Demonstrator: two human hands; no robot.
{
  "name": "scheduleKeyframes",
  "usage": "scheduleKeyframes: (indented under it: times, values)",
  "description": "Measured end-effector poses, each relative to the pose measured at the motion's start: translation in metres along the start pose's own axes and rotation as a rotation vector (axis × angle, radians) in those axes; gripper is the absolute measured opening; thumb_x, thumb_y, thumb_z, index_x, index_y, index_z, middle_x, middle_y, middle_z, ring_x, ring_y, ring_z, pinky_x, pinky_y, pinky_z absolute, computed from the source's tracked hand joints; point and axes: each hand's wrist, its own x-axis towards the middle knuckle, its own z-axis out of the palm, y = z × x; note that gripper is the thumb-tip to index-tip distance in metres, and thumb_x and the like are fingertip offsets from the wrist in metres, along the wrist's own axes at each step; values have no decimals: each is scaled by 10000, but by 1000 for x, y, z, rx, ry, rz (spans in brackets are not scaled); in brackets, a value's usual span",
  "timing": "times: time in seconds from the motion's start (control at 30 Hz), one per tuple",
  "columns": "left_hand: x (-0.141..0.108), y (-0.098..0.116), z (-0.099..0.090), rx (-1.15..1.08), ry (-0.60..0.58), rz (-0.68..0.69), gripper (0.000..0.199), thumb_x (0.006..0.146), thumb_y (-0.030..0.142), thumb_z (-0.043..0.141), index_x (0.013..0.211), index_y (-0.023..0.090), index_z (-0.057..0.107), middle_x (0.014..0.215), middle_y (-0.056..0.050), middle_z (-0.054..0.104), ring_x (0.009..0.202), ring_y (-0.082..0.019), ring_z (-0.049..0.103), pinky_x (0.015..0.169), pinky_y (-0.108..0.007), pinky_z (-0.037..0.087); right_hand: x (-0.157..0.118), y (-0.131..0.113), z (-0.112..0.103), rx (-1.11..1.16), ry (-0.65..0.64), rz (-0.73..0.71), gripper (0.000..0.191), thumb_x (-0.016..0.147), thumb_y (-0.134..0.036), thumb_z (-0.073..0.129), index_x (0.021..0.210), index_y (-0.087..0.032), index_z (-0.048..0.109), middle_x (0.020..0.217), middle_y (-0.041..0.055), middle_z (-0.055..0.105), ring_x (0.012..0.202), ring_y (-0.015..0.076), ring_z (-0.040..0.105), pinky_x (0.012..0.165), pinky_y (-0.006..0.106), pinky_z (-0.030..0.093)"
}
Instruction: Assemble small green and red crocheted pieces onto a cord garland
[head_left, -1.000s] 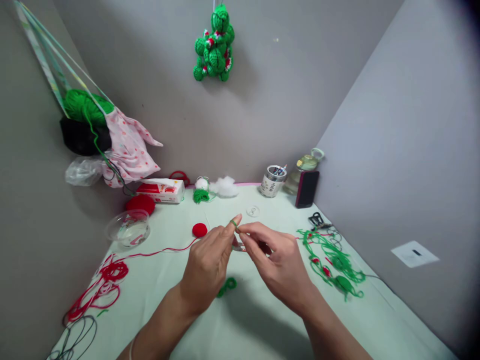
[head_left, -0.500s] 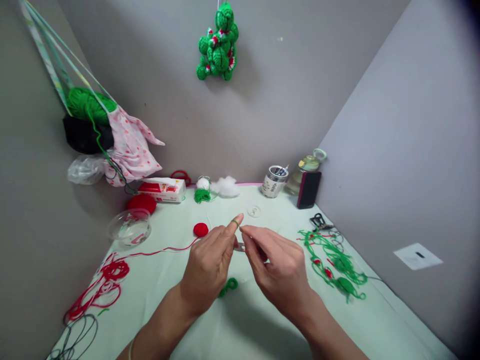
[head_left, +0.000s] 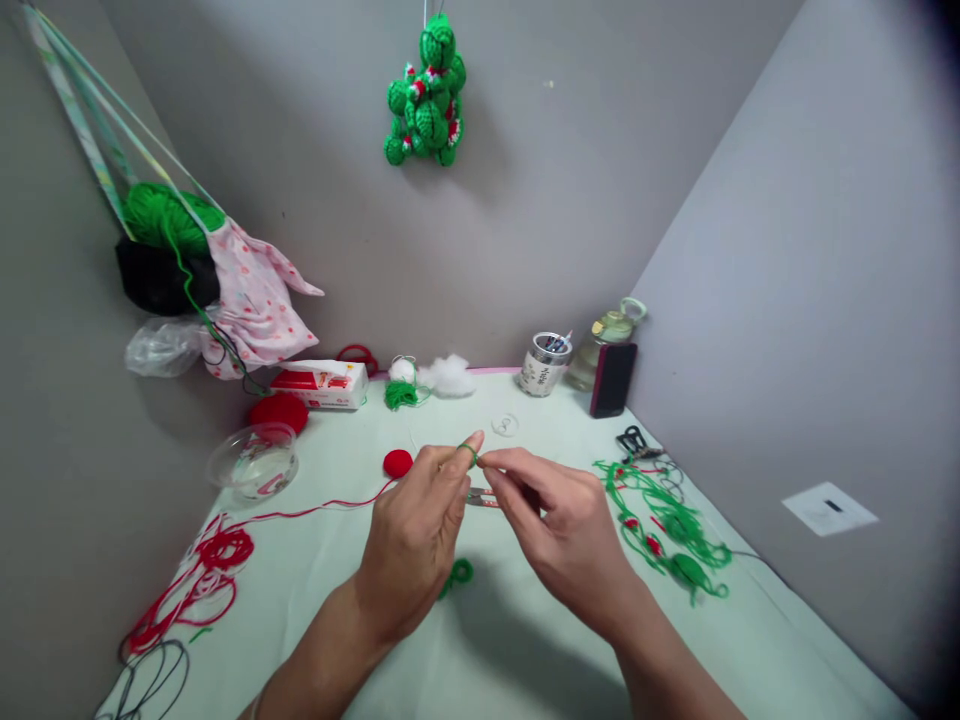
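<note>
My left hand is closed, its index finger pointing up and away. A thin strand of green yarn is wound round that finger near the tip. My right hand pinches at this strand, thumb and forefinger meeting right beside the left fingertip. Whether a hook or needle is also in the right hand's pinch is too small to make out. Behind the hands, a pair of snips lies on the table, partly hidden. Below them rests a small curled green yarn piece, partly covered by the left hand.
A red ball trails yarn leftward to a red and white tangle. At right lie green yarn scraps and a black clip. A pen tin, phone, tissue pack and plastic bowl stand farther back.
The green loop round the left index finger shows more plainly, and the right fingertips have shifted slightly at it. The whole view has moved a little; the table things stay put.
</note>
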Motion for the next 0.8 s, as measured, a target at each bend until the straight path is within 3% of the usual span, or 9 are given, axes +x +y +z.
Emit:
scheduleKeyframes:
  times: [0.17,0.27,0.33,0.4,0.53,0.67,0.8]
  values:
    - [1,0,0,66,20,-20,404,989,128,449,1381,194,521,1242,-121,602,750,-106,630,637,-250,557,3,3,-4,118,-75,79,179,968,-193,521,989,-194,698,766,-6,685,585,89,504,597,215,403]
    - [1,-2,2,36,2,-3,399,991,115,437,1374,192,519,1297,-127,618,977,-159,682,790,-287,598,4,5,-6,186,-110,137,198,971,-215,520,1015,-199,712,768,-8,683,577,88,480,575,214,390]
    - [1,-3,4,-13,-20,11,406,989,97,427,1378,176,509,1319,-134,628,1174,-193,633,909,-310,585,4,6,-6,219,-131,164,209,972,-236,523,1026,-198,721,772,-3,687,583,92,479,565,218,384]
    - [0,-4,5,-61,-40,24,421,987,83,419,1397,154,486,1328,-151,629,1203,-189,620,914,-288,585,5,7,-6,256,-149,188,219,974,-247,521,1033,-199,726,802,7,700,610,97,506,565,218,387]
    - [1,-3,4,-113,-75,-12,443,996,96,401,1430,162,461,1239,-149,661,1020,-160,677,831,-267,599,8,7,-8,309,-174,211,225,974,-246,513,1019,-199,728,821,10,704,620,97,522,564,221,391]
    - [2,-3,3,-87,-115,-82,435,1009,143,385,1433,197,466,1230,-121,639,664,-84,631,631,-225,580,9,10,-8,304,-179,263,229,970,-283,518,993,-185,723,736,-2,643,583,97,450,527,232,342]
    - [-11,-15,13,-18,-143,-147,399,1013,178,387,1386,222,519,1309,-114,605,673,-86,642,627,-229,571,1,28,5,344,-247,317,233,968,-308,509,929,-177,698,663,-30,547,583,95,410,543,228,330]
